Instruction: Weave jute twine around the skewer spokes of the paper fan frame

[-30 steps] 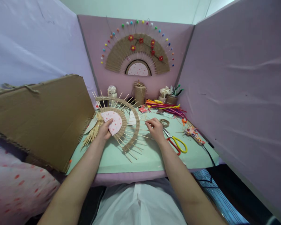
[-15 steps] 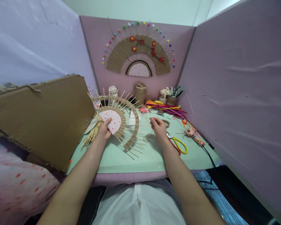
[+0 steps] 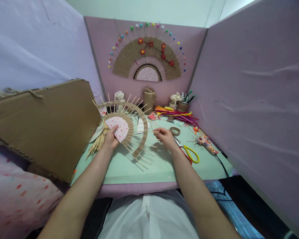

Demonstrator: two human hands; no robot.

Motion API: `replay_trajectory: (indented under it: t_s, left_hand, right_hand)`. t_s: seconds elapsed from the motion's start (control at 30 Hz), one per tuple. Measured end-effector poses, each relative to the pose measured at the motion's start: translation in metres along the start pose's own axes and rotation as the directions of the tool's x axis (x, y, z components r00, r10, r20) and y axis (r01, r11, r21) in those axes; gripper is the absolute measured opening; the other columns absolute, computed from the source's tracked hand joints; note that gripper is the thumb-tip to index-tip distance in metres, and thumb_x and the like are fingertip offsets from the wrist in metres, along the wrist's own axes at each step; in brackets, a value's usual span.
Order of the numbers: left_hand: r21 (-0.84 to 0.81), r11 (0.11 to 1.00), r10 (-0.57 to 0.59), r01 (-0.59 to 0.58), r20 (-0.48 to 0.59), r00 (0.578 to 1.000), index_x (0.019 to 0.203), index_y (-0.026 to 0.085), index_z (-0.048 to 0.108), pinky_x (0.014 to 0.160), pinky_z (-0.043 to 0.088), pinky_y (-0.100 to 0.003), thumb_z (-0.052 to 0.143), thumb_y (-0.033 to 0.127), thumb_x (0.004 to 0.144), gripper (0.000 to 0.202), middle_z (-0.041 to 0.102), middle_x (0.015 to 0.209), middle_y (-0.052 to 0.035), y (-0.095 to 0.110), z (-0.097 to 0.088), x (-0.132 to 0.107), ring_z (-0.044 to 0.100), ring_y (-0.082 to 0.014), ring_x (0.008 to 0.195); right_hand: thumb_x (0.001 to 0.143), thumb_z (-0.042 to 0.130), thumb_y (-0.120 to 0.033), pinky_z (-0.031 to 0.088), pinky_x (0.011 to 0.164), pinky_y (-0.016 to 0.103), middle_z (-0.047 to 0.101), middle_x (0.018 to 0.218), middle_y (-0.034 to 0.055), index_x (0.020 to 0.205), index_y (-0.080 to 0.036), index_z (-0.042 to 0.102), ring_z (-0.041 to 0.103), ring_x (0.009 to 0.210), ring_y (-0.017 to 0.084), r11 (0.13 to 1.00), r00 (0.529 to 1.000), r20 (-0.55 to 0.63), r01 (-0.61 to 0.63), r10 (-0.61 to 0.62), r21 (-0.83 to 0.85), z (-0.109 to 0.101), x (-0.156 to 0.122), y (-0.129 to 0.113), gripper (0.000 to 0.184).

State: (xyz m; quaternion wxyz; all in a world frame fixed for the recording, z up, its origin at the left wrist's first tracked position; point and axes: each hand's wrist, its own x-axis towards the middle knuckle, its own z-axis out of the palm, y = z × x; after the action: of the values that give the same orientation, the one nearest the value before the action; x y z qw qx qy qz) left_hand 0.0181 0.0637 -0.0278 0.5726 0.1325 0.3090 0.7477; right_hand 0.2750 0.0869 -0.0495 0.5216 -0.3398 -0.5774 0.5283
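My left hand [image 3: 111,137] grips a half-round fan frame by its white, red-dotted centre [image 3: 121,128], thumb on top and fingers hidden behind. Thin wooden sticks radiate from the fan frame [image 3: 145,127], crossed by an inner and an outer band of brown woven twine. Close to the stick tips on the right, my right hand [image 3: 163,136] is closed in a pinch on thin twine [image 3: 159,143], which hangs in a loose loop below it. Just beyond that hand lies a small twine coil [image 3: 174,131]. Scissors [image 3: 189,153] with yellow and red handles rest beside my right wrist.
A finished fan [image 3: 147,56] hangs on the back panel. Cardboard [image 3: 45,122] stands at left, near a bundle of straw-like sticks [image 3: 97,146]. Pipe cleaners [image 3: 176,114], a twine roll [image 3: 149,101], jars and a patterned glue gun [image 3: 207,143] with its cable lie behind and to the right.
My right hand has moved left and slightly down, closer to the fan frame's stick tips, uncovering more of the twine coil and scissors. My left hand keeps its grip almost unmoved.
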Motion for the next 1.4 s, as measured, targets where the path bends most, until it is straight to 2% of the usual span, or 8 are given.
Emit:
replay_trajectory:
  t_s: [0.17, 0.4, 0.5, 0.63, 0.8, 0.93, 1.1, 1.4]
  left_hand:
    - [0.032, 0.999, -0.025, 0.024, 0.019, 1.0, 0.112, 0.011, 0.062, 0.094, 0.049, -0.035, 0.05, 0.007, 0.084, 0.031, 0.074, 0.086, -0.0094, -0.004, 0.0, -0.001, 0.07, -0.0192, 0.086]
    - [0.004, 1.0, -0.002, 0.002, 0.004, 1.0, 0.114, 0.01, 0.061, 0.094, 0.049, -0.034, 0.05, 0.007, 0.084, 0.032, 0.074, 0.089, -0.01, -0.001, 0.0, -0.001, 0.07, -0.0186, 0.087]
    - [-0.001, 1.0, 0.022, -0.022, -0.016, 1.0, 0.115, 0.01, 0.061, 0.093, 0.049, -0.034, 0.051, 0.007, 0.084, 0.033, 0.074, 0.089, -0.0106, 0.001, 0.0, 0.001, 0.069, -0.019, 0.088]
    - [-0.003, 1.0, 0.019, -0.019, -0.049, 0.999, 0.117, 0.014, 0.06, 0.093, 0.05, -0.037, 0.052, 0.007, 0.083, 0.036, 0.073, 0.094, -0.0111, 0.003, 0.0, 0.002, 0.068, -0.0211, 0.093]
    - [0.018, 0.998, 0.054, -0.053, -0.077, 0.996, 0.109, 0.014, 0.064, 0.094, 0.048, -0.038, 0.054, 0.007, 0.081, 0.03, 0.073, 0.094, -0.0113, 0.005, 0.001, 0.001, 0.067, -0.0219, 0.097]
    - [0.05, 0.993, 0.114, -0.11, -0.079, 0.99, 0.099, 0.013, 0.066, 0.096, 0.047, -0.035, 0.055, 0.004, 0.08, 0.024, 0.073, 0.091, -0.0094, 0.006, 0.002, 0.0, 0.067, -0.0195, 0.097]
    - [0.064, 0.977, 0.21, -0.205, -0.074, 0.975, 0.103, 0.017, 0.067, 0.095, 0.047, -0.034, 0.056, 0.001, 0.078, 0.031, 0.073, 0.093, -0.0068, 0.007, 0.001, 0.001, 0.067, -0.0173, 0.096]
    - [0.04, 0.968, 0.25, -0.247, -0.092, 0.964, 0.109, 0.018, 0.065, 0.097, 0.046, -0.032, 0.057, 0.004, 0.079, 0.034, 0.073, 0.099, -0.0073, 0.006, 0.002, 0.003, 0.067, -0.0157, 0.097]
  right_hand:
    - [0.064, 0.071, -0.035, 0.04, 0.061, 0.026, 0.068, 0.08, 0.0038, 0.082, -0.018, 0.071, 0.057, 0.07, 0.014, 0.995, 0.984, 0.17, -0.028, 0.044, -0.095, 0.005, -0.005, 0.0, 0.025]
    - [0.067, 0.067, -0.032, 0.043, 0.06, 0.026, 0.069, 0.081, 0.0041, 0.086, -0.018, 0.072, 0.058, 0.067, 0.013, 0.987, 0.985, 0.165, -0.021, 0.048, -0.161, 0.008, -0.006, -0.003, 0.023]
    - [0.066, 0.065, -0.025, 0.045, 0.062, 0.026, 0.069, 0.089, 0.0042, 0.086, -0.02, 0.072, 0.059, 0.07, 0.013, 0.985, 0.985, 0.173, 0.014, 0.016, -0.172, 0.008, -0.007, -0.004, 0.022]
    - [0.07, 0.063, -0.026, 0.044, 0.062, 0.025, 0.067, 0.087, 0.0037, 0.093, -0.021, 0.072, 0.055, 0.069, 0.012, 0.973, 0.981, 0.193, 0.071, -0.028, -0.221, 0.004, -0.005, 0.001, 0.025]
    - [0.076, 0.058, -0.025, 0.044, 0.067, 0.027, 0.062, 0.091, 0.004, 0.103, -0.022, 0.069, 0.054, 0.075, 0.013, 0.906, 0.956, 0.253, 0.233, -0.148, -0.352, 0.0, -0.002, 0.008, 0.029]
    - [0.077, 0.056, -0.021, 0.043, 0.071, 0.028, 0.06, 0.087, 0.0044, 0.097, -0.019, 0.069, 0.055, 0.078, 0.014, 0.832, 0.95, 0.225, 0.301, -0.217, -0.467, -0.001, -0.003, 0.008, 0.024]
    - [0.076, 0.055, -0.016, 0.043, 0.07, 0.028, 0.057, 0.083, 0.0041, 0.09, -0.019, 0.067, 0.053, 0.074, 0.015, 0.749, 0.93, 0.18, 0.365, -0.321, -0.552, -0.001, -0.003, 0.007, 0.019]
    - [0.081, 0.052, -0.021, 0.043, 0.062, 0.028, 0.058, 0.084, 0.0055, 0.087, -0.02, 0.067, 0.05, 0.065, 0.014, 0.732, 0.892, 0.109, 0.425, -0.438, -0.533, 0.002, -0.006, 0.0, 0.016]
